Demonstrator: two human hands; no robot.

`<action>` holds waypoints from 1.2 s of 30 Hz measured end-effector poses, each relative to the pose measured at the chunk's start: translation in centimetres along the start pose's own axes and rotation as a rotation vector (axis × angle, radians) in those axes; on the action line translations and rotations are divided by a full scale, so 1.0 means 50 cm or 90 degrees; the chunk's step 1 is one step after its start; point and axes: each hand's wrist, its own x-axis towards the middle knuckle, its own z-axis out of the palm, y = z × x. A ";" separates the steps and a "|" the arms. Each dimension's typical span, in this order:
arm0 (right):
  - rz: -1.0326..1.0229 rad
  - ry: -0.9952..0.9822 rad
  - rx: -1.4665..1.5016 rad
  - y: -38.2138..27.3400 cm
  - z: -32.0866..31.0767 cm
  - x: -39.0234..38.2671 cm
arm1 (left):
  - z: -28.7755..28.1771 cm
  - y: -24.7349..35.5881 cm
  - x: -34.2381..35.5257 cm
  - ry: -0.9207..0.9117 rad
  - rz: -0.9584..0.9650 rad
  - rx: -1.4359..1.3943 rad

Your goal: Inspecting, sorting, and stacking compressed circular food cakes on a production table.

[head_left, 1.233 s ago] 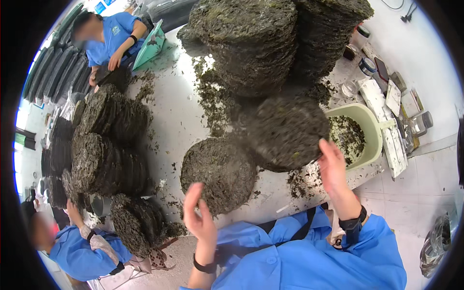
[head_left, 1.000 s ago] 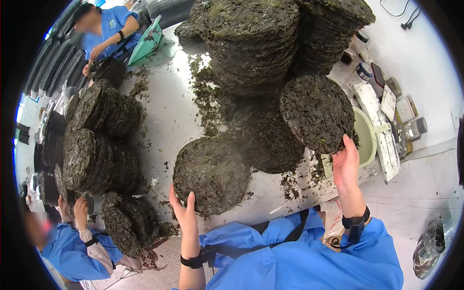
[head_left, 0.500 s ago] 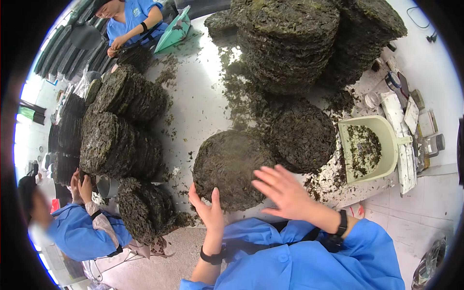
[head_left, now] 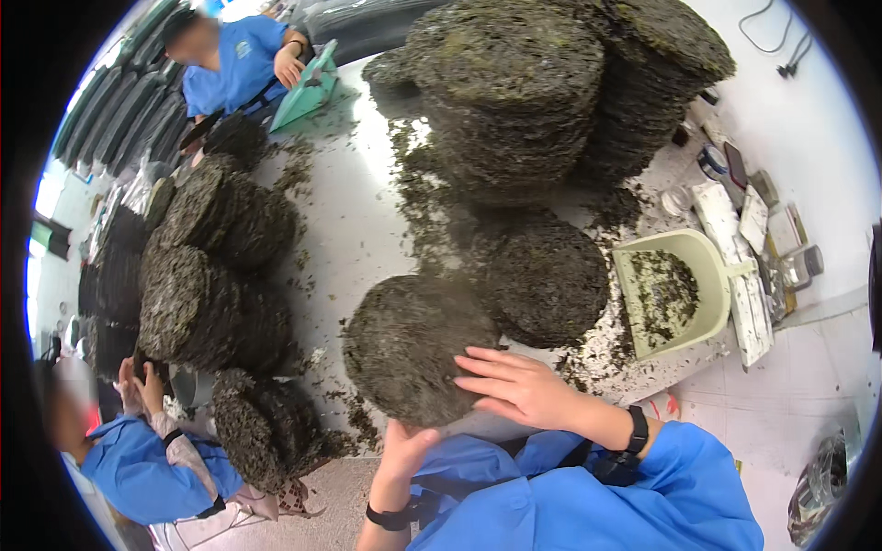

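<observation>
Head view — left fingers (head_left: pixel 424 440) now at near edge of disc (head_left: pixel 413 335), grip unclear — right fingers (head_left: pixel 494 370) spread

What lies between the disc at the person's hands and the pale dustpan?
In the head view, another dark disc and loose flakes lie between handled disc and dustpan.

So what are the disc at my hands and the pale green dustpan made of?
The disc looks like dried seaweed, matte and rough, judging by its matted dark flakes. The dustpan seems moulded plastic, smooth and satiny, with evenly rounded edges.
</observation>
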 end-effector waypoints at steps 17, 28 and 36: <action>0.118 0.236 0.106 -0.043 -0.065 -0.001 | 0.029 -0.009 -0.005 0.032 -0.006 0.136; 0.526 0.549 0.314 0.066 -0.080 -0.174 | 0.040 0.012 -0.042 0.144 -0.026 0.069; 0.003 0.144 -0.041 -0.029 -0.024 -0.041 | 0.102 0.021 -0.066 -0.032 -0.061 0.164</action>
